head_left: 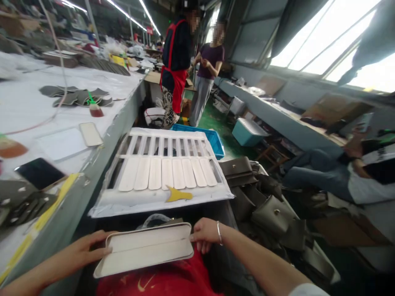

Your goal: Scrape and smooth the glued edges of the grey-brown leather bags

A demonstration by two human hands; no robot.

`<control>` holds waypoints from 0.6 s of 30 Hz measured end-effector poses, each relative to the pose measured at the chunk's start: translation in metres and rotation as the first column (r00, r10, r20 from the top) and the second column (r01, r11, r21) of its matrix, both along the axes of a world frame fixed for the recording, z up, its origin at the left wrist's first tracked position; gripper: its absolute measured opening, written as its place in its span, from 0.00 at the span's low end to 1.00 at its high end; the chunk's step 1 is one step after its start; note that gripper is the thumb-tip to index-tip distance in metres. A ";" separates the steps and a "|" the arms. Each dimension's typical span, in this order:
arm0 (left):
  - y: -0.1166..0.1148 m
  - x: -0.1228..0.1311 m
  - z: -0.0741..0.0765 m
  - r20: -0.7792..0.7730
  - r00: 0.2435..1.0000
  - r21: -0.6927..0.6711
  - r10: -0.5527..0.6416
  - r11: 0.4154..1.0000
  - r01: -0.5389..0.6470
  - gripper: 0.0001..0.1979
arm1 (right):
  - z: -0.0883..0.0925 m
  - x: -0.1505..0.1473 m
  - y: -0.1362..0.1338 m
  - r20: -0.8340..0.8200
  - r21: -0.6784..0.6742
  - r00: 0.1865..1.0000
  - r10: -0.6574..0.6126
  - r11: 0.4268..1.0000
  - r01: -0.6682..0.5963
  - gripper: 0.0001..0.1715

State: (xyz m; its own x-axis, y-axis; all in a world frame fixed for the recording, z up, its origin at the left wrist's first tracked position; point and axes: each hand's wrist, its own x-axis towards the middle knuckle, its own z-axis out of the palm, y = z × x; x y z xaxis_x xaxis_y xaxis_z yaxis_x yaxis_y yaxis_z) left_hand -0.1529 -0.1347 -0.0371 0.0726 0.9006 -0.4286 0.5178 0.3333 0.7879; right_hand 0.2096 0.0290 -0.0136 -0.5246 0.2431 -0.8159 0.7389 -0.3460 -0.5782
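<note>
Across my lap, over red cloth (173,275), lies a long cream panel (148,251) with rounded corners, a dark edge and a line running along its middle. My left hand (84,250) grips its left end, thumb on top. At the right end, the fingers of my right hand (206,234) are closed on the edge; a bracelet circles that wrist. Just beyond stands a white slatted rack (135,197) bearing a row of similar narrow cream panels (166,173). A yellow forked piece (179,195) lies on its near border.
On the left, a white-covered table (24,107) holds a phone (40,172), a glue bottle (95,107) and dark leather pieces (77,96). Dark bags (273,213) are heaped at right. Two people stand ahead near a blue crate (216,144); another sits at right.
</note>
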 end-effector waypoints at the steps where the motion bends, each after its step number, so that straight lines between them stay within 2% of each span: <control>1: 0.010 0.004 0.004 -0.058 0.997 0.039 -0.052 0.998 0.055 0.28 | -0.001 0.002 0.002 -0.006 0.095 1.000 0.019 0.995 -0.018 0.12; 2: 0.021 0.013 0.010 -0.120 0.988 0.075 -0.100 0.991 0.110 0.29 | -0.002 0.004 0.002 -0.021 0.228 0.999 0.027 0.974 -0.022 0.13; 3: 0.033 0.025 0.017 -0.179 0.976 0.113 -0.126 0.983 0.147 0.28 | -0.002 0.005 0.002 -0.050 0.372 0.998 0.030 0.928 -0.009 0.17; 5: 0.058 0.061 0.033 -0.213 0.959 0.185 -0.185 0.956 0.226 0.26 | 0.001 0.004 -0.002 -0.140 0.613 0.989 0.052 0.789 0.045 0.27; 6: 0.070 0.080 0.040 -0.210 0.949 0.198 -0.234 0.941 0.275 0.24 | 0.003 0.003 -0.005 -0.175 0.699 0.980 0.094 0.713 0.056 0.28; 7: 0.080 0.099 0.045 -0.184 0.935 0.204 -0.302 0.919 0.337 0.22 | 0.006 0.001 -0.008 -0.175 0.770 0.972 0.159 0.637 0.034 0.24; 9: 0.094 0.130 0.049 -0.127 0.894 0.205 -0.429 0.871 0.447 0.18 | 0.011 -0.004 -0.013 -0.043 0.890 0.944 0.327 0.442 -0.113 0.11; 10: 0.098 0.140 0.048 -0.105 0.879 0.205 -0.466 0.855 0.477 0.16 | 0.013 -0.006 -0.015 0.076 0.921 0.914 0.398 0.323 -0.217 0.09; 11: 0.100 0.146 0.046 -0.088 0.872 0.208 -0.482 0.847 0.490 0.16 | 0.014 -0.008 -0.016 0.192 0.925 0.877 0.440 0.217 -0.312 0.12; 12: 0.100 0.150 0.043 -0.076 0.873 0.215 -0.481 0.847 0.486 0.15 | 0.014 -0.010 -0.017 0.281 0.913 0.843 0.458 0.143 -0.382 0.14; 13: 0.099 0.151 0.039 -0.063 0.878 0.224 -0.474 0.851 0.475 0.14 | 0.014 -0.011 -0.017 0.333 0.899 0.820 0.466 0.105 -0.425 0.16; 14: 0.098 0.150 0.036 -0.047 0.883 0.236 -0.466 0.854 0.463 0.14 | 0.013 -0.011 -0.017 0.355 0.891 0.806 0.474 0.091 -0.445 0.16; 18: 0.095 0.148 0.025 0.036 0.906 0.277 -0.422 0.875 0.396 0.11 | 0.010 -0.010 -0.014 0.346 0.887 0.779 0.523 0.090 -0.453 0.16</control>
State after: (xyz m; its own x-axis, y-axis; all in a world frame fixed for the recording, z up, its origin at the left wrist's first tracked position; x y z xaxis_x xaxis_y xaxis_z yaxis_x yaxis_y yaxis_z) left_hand -0.0049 -0.0401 -0.0121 0.4862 0.8591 -0.1597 0.4842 -0.1128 0.8676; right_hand 0.2000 0.0152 -0.0035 -0.8721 0.4391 -0.2161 0.4824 0.8455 -0.2290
